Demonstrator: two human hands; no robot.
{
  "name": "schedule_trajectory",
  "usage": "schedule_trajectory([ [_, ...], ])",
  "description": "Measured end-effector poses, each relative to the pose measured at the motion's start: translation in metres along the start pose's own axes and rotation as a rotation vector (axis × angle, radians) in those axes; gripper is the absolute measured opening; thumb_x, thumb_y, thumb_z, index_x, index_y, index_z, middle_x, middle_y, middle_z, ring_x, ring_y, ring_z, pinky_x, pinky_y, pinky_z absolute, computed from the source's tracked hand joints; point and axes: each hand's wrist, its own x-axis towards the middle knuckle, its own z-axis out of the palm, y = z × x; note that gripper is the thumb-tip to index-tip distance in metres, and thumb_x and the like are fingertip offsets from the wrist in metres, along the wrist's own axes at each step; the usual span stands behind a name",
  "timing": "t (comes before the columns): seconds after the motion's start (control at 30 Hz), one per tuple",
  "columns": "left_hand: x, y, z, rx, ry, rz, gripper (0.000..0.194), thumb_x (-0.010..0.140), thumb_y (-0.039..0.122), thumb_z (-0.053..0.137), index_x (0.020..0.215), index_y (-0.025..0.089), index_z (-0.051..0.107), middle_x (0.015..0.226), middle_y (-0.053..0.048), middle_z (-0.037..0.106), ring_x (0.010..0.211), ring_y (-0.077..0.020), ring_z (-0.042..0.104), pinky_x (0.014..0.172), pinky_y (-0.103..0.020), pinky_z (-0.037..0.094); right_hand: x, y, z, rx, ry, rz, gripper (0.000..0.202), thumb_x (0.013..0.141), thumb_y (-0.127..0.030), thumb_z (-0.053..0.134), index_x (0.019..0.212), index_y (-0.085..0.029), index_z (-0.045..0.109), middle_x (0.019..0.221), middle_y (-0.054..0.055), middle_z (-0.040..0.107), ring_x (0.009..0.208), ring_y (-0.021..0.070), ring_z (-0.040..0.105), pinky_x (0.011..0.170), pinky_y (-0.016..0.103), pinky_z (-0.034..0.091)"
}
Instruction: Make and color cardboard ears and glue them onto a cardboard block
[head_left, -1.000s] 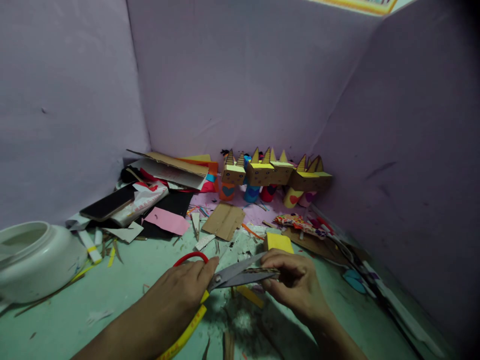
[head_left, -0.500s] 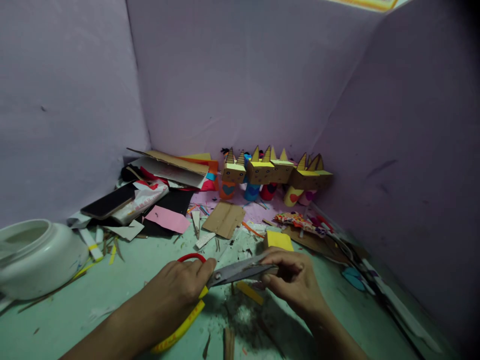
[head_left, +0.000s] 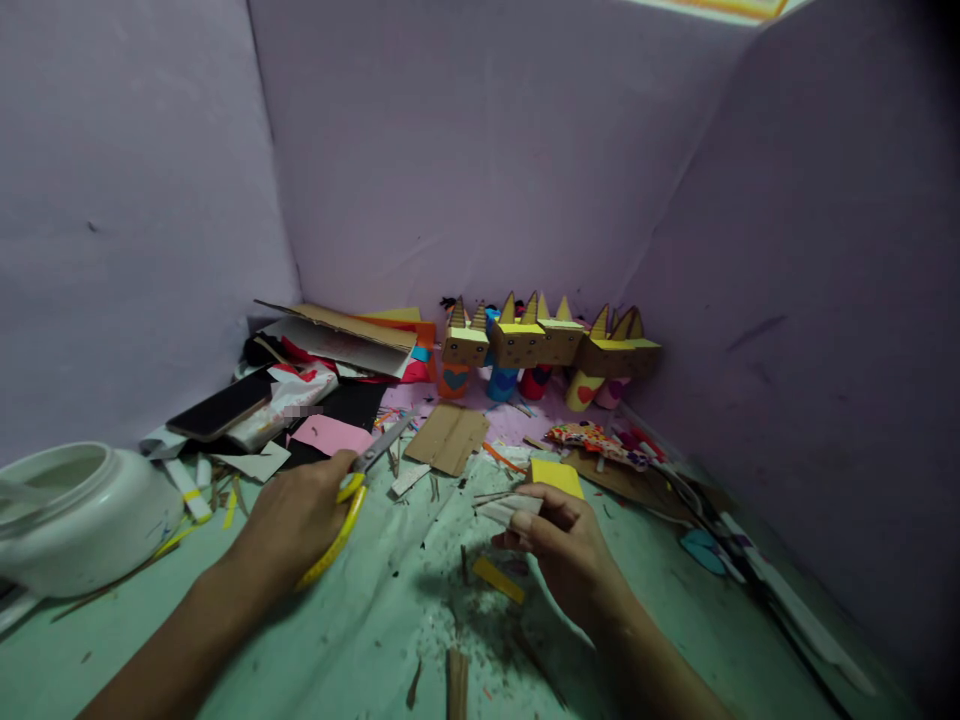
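Note:
My left hand [head_left: 304, 515] is closed round the yellow handles of a pair of scissors [head_left: 384, 442], whose blades look closed and point up and to the right. Between the thumb and fingers of my right hand [head_left: 559, 535] are small pieces of cardboard [head_left: 511, 508], greyish white on the side I see. Just behind that hand sits a yellow-topped block [head_left: 556, 478], partly hidden by the fingers. Under the hands, a yellow paper strip [head_left: 499, 580] lies on the green surface [head_left: 360, 620].
Several cardboard figures with box heads [head_left: 519, 345] stand along the back wall. A white pot [head_left: 82, 520] is at the left, near a dark phone [head_left: 220, 403] and pink paper [head_left: 330, 436]. A flat cardboard piece [head_left: 448, 438] lies mid-table; a long white strip [head_left: 802, 610] runs along the right.
The scissors in my left hand have moved left, away from the cardboard, and their blades have come together. My right hand keeps hold of the cardboard, having shifted slightly left.

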Motion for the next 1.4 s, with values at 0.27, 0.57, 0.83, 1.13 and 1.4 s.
schedule_trajectory([
  [0.27,0.01,-0.019,0.004,-0.053,0.002,-0.082,0.028,0.083,0.031,0.033,0.099,0.018,0.051,0.087,-0.012,0.065,0.08,-0.0278,0.062,0.062,-0.032,0.041,-0.003,0.001,0.009,0.102,0.003,0.091,0.024,0.056,-0.025,0.079,0.075,-0.015,0.068,0.064,0.0,0.066,0.049,0.012,0.062,0.056,0.026,0.053],
  [0.57,-0.001,0.002,0.007,-0.133,0.07,0.022,0.036,0.082,0.027,0.034,0.114,0.014,0.046,0.108,-0.017,0.057,0.101,-0.0291,0.054,0.08,-0.038,0.042,-0.005,0.0,0.016,0.186,0.01,0.13,0.026,0.052,-0.026,0.08,0.071,-0.013,0.069,0.057,-0.001,0.063,0.045,0.0104,0.059,0.05,0.022,0.052],
  [0.83,0.015,-0.035,0.005,-0.025,-0.024,-0.119,0.053,0.069,0.027,0.052,0.118,0.008,0.052,0.111,-0.022,0.058,0.105,-0.0355,0.053,0.082,-0.042,0.042,-0.007,0.003,0.03,0.282,0.07,0.324,0.041,0.049,-0.025,0.083,0.085,-0.015,0.064,0.06,-0.002,0.066,0.043,0.0097,0.062,0.041,0.017,0.051],
  [1.13,-0.018,0.063,0.017,-1.155,-0.147,0.047,0.028,0.069,0.035,0.058,0.081,0.011,0.067,0.069,-0.004,0.064,0.061,-0.0148,0.055,0.057,-0.025,0.043,-0.01,0.02,0.036,0.223,0.041,0.302,0.038,0.057,-0.029,0.081,0.085,-0.014,0.059,0.071,0.003,0.07,0.052,0.0122,0.066,0.039,0.015,0.051],
  [1.4,-0.011,0.06,0.039,-1.491,-0.188,-0.232,0.022,0.062,0.034,0.061,0.056,0.015,0.052,0.039,0.004,0.048,0.031,-0.0058,0.037,0.034,-0.018,0.026,-0.006,0.023,0.034,0.229,0.132,0.312,0.015,0.069,-0.025,0.068,0.076,-0.012,0.064,0.078,0.006,0.07,0.061,0.015,0.067,0.044,0.019,0.052],
])
